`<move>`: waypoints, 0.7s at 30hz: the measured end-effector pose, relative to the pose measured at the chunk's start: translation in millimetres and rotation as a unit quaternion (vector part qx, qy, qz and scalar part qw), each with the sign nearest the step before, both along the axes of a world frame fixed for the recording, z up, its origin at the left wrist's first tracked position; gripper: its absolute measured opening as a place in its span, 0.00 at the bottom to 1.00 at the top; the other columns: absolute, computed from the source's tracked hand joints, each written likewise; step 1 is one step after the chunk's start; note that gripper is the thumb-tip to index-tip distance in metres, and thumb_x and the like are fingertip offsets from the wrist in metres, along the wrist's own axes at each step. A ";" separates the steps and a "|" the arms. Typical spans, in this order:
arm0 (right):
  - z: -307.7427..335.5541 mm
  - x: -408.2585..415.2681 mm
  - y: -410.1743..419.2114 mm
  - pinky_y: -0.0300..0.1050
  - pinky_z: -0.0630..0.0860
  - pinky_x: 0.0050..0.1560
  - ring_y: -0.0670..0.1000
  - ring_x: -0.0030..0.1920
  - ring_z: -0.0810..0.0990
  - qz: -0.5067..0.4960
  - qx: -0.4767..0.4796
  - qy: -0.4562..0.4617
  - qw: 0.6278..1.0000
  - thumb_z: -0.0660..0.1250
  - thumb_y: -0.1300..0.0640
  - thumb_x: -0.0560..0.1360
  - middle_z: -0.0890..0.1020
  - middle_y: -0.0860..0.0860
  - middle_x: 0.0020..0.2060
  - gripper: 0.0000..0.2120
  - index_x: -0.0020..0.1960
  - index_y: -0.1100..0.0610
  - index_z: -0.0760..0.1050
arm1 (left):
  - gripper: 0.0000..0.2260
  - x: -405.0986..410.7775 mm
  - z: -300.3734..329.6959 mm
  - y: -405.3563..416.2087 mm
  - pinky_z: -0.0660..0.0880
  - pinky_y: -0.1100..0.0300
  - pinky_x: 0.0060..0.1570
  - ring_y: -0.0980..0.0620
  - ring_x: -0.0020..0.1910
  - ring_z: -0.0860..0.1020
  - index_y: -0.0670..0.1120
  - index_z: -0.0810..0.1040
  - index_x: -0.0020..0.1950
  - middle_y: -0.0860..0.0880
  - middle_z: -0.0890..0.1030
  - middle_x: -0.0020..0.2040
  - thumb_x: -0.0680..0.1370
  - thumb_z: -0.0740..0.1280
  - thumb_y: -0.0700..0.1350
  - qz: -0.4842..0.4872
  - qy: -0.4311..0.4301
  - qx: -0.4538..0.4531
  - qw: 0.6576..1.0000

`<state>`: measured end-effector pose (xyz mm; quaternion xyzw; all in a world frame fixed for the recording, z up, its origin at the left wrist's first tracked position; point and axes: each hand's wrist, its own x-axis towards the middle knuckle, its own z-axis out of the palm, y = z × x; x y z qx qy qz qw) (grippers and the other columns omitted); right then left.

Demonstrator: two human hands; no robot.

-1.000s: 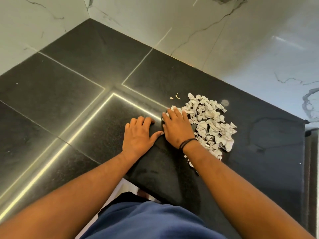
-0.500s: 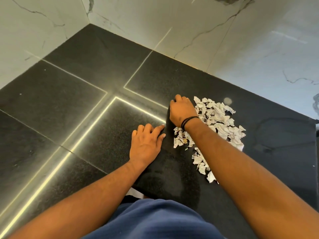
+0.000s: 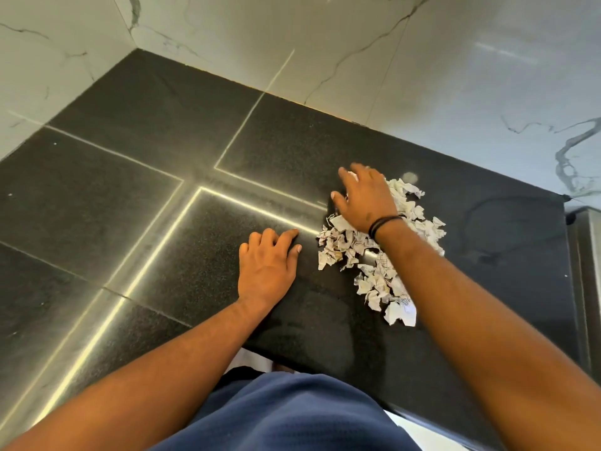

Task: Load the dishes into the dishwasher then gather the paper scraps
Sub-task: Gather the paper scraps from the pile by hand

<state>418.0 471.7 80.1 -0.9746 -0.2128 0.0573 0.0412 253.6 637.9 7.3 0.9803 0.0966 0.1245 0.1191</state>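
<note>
Crumpled white paper scraps (image 3: 374, 255) heaped; right hand (image 3: 366, 200) spread over them; left hand (image 3: 265, 266) flat.

White paper scraps (image 3: 364, 252) carry grey print; the worktop (image 3: 162, 131) is speckled black, the wall (image 3: 455, 60) white with grey veins.

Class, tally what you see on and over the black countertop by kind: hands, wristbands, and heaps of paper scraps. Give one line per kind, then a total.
Hands: 2, the left hand and the right hand
Wristbands: 1, the black wristband
Heaps of paper scraps: 1
Total: 4
</note>
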 end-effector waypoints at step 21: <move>-22.8 36.7 -74.2 0.64 0.65 0.71 0.66 0.69 0.69 -0.240 -0.004 0.021 0.971 0.48 0.38 0.82 0.70 0.64 0.69 0.32 0.72 0.61 0.67 | 0.17 -0.2 -5.8 1.1 0.68 0.51 0.42 0.49 0.44 0.69 0.54 0.77 0.69 0.51 0.72 0.45 0.82 0.59 0.56 -0.004 -0.010 -0.004 1.000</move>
